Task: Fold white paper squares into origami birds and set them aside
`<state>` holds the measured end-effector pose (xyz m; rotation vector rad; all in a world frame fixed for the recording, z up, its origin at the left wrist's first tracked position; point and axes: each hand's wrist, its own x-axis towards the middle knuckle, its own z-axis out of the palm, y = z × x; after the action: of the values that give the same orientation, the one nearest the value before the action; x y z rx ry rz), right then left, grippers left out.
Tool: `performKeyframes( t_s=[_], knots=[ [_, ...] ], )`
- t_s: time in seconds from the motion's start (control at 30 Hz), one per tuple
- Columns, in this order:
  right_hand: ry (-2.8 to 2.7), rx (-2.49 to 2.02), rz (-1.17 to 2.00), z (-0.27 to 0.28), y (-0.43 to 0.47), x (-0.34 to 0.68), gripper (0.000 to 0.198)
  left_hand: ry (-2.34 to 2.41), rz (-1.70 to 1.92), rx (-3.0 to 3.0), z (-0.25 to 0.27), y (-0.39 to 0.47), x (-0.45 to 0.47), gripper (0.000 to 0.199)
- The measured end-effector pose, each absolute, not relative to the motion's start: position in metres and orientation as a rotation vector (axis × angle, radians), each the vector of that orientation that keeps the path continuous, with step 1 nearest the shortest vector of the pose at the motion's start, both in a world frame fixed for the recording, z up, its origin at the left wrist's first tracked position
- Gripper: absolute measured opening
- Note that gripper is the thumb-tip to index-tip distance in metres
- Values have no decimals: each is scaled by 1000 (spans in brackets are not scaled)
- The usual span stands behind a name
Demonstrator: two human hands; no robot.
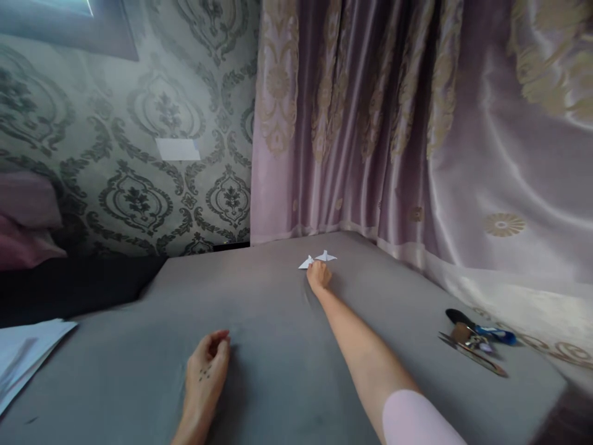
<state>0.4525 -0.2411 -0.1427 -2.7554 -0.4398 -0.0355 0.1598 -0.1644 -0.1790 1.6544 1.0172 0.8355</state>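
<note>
Far out on the grey-covered surface, my right hand (319, 275) is closed at a small white folded-paper bird (305, 264), its fingertips mostly hidden behind the hand. A second white paper bird (327, 256) stands just behind and to the right, very close to the first. My left hand (207, 366) is nearer to me, held low over the surface at centre left. Its fingers are curled in towards the thumb, and nothing shows between them.
Sheets of paper (28, 355) lie at the left edge, near a black covering (78, 284). On the right are scissors (472, 355), a blue-handled tool (495, 334) and a small brown item (461, 333). Pink curtains (352, 123) hang along the back and right.
</note>
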Motion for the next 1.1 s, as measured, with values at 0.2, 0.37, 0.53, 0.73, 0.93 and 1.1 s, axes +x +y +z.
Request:
performKeyframes(
  t_s=[0.2, 0.37, 0.53, 0.73, 0.93, 1.1],
  knots=[
    [-371, -2732, 18, -153, -223, 471, 33, 1031, 794, 1675, -178, -164, 159, 48],
    [-334, -2688, 51, -158, -212, 480, 34, 1074, 728, 1621, -174, -165, 160, 47],
    [-330, -2643, 64, -161, -212, 483, 33, 1090, 683, 1658, -172, -167, 159, 53],
    [-340, -2605, 53, -163, -222, 477, 33, 1075, 670, 1652, -175, -164, 157, 51],
    [-364, -2648, 71, -161, -238, 475, 32, 1077, 706, 1613, -170, -170, 161, 51],
    [-395, -2682, 28, -151, -233, 480, 33, 1072, 724, 1623, -169, -171, 162, 52]
  ],
)
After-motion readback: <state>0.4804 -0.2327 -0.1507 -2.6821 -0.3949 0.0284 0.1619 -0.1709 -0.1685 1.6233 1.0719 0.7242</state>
